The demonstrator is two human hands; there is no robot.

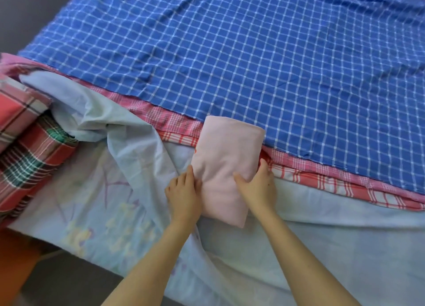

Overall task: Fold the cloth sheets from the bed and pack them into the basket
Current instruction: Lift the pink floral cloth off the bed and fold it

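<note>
Lying near the bed's near edge, the folded pink cloth (226, 170) rested partly on the pale blue sheet (110, 190) and partly on the red-checked sheet (322, 179). The left hand (182, 196) pressed its left side with relaxed fingers, while the right hand (258, 187) gripped its right side, thumb on top. A blue checked sheet (253, 53) covered the bed beyond.

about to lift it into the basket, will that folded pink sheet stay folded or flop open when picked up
The folded pink sheet looks soft and dented under the right hand, so it will likely sag. Gripped from both sides with the left hand, the layers should probably stay together. It seems light.
</note>
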